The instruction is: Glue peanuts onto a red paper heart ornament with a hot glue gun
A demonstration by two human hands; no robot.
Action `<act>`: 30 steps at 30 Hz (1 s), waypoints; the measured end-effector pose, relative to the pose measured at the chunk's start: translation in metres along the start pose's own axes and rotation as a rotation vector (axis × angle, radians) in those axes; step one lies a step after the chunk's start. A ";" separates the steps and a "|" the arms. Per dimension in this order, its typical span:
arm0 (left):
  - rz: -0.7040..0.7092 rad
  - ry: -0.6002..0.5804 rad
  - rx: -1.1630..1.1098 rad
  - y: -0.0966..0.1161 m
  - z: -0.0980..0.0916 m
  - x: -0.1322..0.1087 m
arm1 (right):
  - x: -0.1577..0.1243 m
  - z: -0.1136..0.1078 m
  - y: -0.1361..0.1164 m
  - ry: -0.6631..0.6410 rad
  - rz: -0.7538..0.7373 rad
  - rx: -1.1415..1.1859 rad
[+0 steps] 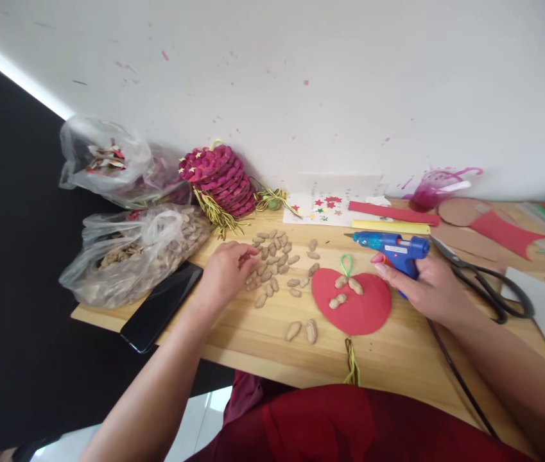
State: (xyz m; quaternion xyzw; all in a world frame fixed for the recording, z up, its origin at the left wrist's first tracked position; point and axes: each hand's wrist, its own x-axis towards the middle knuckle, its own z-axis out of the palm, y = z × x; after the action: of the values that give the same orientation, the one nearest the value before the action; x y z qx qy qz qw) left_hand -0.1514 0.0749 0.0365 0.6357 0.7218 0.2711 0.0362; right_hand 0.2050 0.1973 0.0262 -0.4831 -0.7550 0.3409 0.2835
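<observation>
As our right hand (436, 287) gripped glue gun (404, 251) | peanuts (282, 260) lay mid-frame, right of nearer left hand (225, 273) | left pinch unclear

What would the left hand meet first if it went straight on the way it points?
Most likely the loose peanuts: the left hand points into the left side of the spread. Whether it touches one already or hovers slightly above is unclear from this view.

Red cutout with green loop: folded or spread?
Spread: the red cutout lies flat on the table, broad outline showing, peanuts on top.
</observation>
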 end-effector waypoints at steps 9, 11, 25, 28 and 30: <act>0.028 -0.102 0.064 0.000 0.012 0.023 | 0.000 0.001 0.002 0.004 0.016 0.020; 0.039 -0.112 0.069 0.000 0.010 0.023 | 0.000 0.001 0.000 0.009 0.019 0.033; 0.152 -0.270 -0.060 0.009 -0.052 -0.058 | -0.001 0.004 0.000 0.030 0.006 0.049; 0.158 -0.299 -0.044 0.012 -0.047 -0.069 | -0.001 0.004 0.001 0.027 0.009 0.035; 0.158 -0.312 -0.044 0.015 -0.043 -0.072 | -0.001 0.004 0.001 0.029 -0.002 0.034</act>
State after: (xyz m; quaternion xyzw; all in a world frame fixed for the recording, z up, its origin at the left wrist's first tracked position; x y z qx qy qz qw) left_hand -0.1415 -0.0067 0.0584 0.7241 0.6489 0.1868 0.1404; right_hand 0.2032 0.1959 0.0227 -0.4825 -0.7454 0.3462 0.3029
